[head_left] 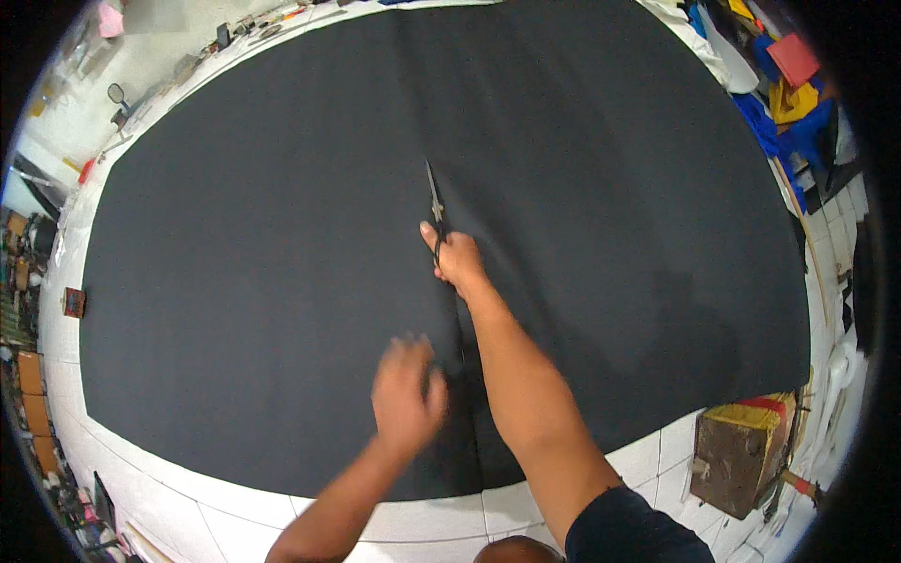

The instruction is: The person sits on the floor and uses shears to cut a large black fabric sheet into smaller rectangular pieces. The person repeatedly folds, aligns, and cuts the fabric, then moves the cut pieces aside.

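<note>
A large black sheet (253, 253), cloth-like, lies spread over the white tiled floor. My right hand (460, 260) grips black-handled scissors (435, 192) near the middle of the sheet, with the blades pointing away from me. The blades look nearly closed. From the scissors a seam-like line, probably a cut, runs back toward the sheet's near edge. My left hand (405, 399) is nearer to me, left of that line. It holds nothing that I can see; its thumb stands apart and its fingertips are blurred. Whether it touches the sheet I cannot tell.
A brown block-like box (734, 460) with a yellow and red top stands by the sheet's near right corner. Coloured scraps (793, 89) are heaped at the far right. A small box (74, 302) sits at the left edge. Several small tools lie along the far left edge.
</note>
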### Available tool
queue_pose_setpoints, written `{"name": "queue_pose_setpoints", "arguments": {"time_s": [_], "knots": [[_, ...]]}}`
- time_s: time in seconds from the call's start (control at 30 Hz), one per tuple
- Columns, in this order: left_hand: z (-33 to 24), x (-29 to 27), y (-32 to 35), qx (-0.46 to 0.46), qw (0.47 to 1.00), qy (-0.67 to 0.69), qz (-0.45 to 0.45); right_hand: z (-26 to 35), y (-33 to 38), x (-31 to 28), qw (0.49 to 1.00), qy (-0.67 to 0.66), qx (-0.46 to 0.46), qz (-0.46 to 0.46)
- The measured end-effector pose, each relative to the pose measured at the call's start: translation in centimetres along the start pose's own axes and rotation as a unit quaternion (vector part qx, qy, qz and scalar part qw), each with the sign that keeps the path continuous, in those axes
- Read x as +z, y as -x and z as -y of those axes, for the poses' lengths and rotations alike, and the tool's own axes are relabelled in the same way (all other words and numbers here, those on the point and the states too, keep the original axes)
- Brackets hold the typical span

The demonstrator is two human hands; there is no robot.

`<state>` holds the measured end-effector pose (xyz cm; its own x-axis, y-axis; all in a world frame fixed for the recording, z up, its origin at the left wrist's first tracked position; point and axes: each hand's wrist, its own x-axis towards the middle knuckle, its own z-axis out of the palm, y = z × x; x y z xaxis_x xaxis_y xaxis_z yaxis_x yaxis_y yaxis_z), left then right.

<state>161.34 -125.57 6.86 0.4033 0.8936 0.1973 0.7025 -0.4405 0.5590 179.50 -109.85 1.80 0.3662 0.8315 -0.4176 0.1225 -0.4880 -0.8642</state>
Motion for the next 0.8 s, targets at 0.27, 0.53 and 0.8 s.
{"name": "queue_pose_setpoints", "arguments": {"time_s": [0.27, 0.53, 0.8], "knots": [[7.6, 4.8, -11.4, -0.091, 0.976, -0.191, 0.045, -0.1, 0.0, 1.2, 0.999, -0.017, 0.034, -0.010], [7.1, 4.6, -12.1, -0.129, 0.973, -0.172, 0.087, 0.0, 0.1, 1.3, 0.990, 0.131, -0.004, -0.054], [7.6, 5.2, -11.7, -0.132, 0.969, -0.176, 0.110, 3.4, -1.2, 1.0, 0.994, 0.046, 0.092, -0.031]]}}
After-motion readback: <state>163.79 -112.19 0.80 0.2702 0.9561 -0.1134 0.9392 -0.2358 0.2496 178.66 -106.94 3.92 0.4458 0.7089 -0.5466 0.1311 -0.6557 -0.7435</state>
